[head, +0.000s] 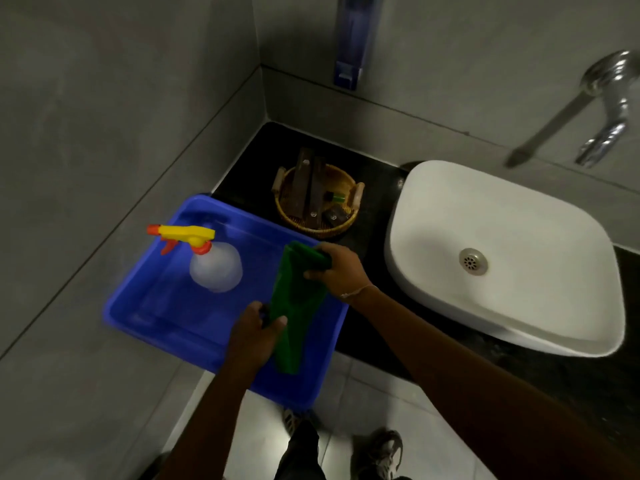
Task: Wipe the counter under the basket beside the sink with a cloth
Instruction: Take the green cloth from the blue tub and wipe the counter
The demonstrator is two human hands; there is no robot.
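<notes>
A green cloth (pixel 294 299) hangs stretched between both hands above the blue tray (pixel 166 306). My right hand (pixel 341 268) grips its upper end near the tray's far right corner. My left hand (pixel 254 336) pinches the cloth lower down, over the tray's near side. A round woven basket (pixel 287 216) with dark wooden pieces and small items in it stands on the black counter (pixel 374 188), between the tray and the white sink (pixel 502 258). The counter under the basket is hidden.
A spray bottle (pixel 214 265) with a yellow and orange trigger stands in the tray. A chrome tap (pixel 606 116) juts from the wall above the sink. A blue dispenser (pixel 349 46) hangs on the back wall. Grey tiled walls close in the corner at left.
</notes>
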